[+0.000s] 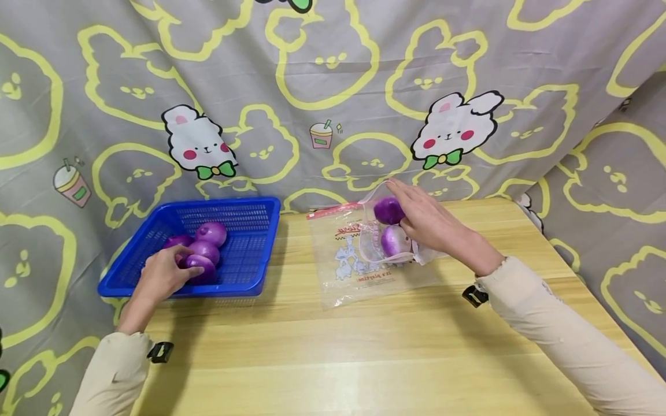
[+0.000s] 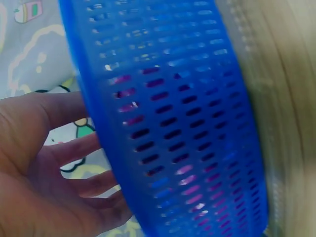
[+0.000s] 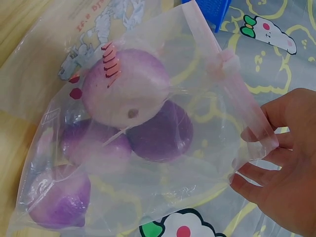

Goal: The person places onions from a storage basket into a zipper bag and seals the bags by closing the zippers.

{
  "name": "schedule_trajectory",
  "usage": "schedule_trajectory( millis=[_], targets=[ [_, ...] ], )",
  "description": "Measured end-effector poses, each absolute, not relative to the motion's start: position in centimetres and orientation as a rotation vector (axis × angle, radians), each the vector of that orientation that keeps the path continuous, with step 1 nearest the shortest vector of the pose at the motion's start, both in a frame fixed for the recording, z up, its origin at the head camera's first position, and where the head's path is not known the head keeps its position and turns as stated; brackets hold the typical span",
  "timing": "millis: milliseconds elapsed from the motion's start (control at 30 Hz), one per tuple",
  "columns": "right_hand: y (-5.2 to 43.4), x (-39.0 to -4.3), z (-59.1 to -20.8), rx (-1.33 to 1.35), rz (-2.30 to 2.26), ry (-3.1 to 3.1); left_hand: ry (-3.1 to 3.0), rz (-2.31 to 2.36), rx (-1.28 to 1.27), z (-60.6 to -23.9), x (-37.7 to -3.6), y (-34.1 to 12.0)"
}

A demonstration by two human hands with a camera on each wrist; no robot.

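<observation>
My left hand [image 1: 165, 273] reaches over the near rim of the blue basket [image 1: 241, 287], thumb and fingers round a purple onion [image 1: 202, 269]. More onions [image 1: 210, 233] lie against it in the basket. In the left wrist view, the basket's slotted wall hides the left fingertips [image 2: 64, 173]. My right hand [image 1: 429, 216] pinches the mouth edge of a clear zip bag [image 3: 207, 148] and holds it open. Several purple onions [image 3: 126, 89] sit inside that bag, seen through its plastic in the right wrist view. A pink zip strip [image 3: 227, 64] runs along the mouth.
Under the held bag lies another clear printed bag [image 1: 338, 289] with a red zip strip [image 1: 325, 212], flat on the wooden table [image 1: 333, 352]. A grey patterned curtain [image 1: 312, 86] hangs behind the table. Each wrist wears a small black camera [image 1: 161, 352].
</observation>
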State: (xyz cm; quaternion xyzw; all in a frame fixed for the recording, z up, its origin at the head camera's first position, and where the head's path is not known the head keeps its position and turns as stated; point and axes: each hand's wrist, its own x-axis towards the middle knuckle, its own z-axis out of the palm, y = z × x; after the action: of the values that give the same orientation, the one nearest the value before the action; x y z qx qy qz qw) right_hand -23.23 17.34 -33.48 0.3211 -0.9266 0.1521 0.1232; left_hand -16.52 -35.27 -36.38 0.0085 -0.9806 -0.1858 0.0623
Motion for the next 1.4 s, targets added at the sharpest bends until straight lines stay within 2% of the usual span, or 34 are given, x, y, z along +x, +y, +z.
schedule_trajectory(
  millis=[567,1400],
  targets=[
    [17.9,-23.0,-33.5,0.938,0.442,-2.727,-2.482,-0.647,0.043,-37.2,-15.7,-31.6],
    [18.0,-23.2,-33.4,0.955,0.479,-2.72,-2.182,-0.7,-0.352,-35.7,-14.2,-25.0]
  ],
)
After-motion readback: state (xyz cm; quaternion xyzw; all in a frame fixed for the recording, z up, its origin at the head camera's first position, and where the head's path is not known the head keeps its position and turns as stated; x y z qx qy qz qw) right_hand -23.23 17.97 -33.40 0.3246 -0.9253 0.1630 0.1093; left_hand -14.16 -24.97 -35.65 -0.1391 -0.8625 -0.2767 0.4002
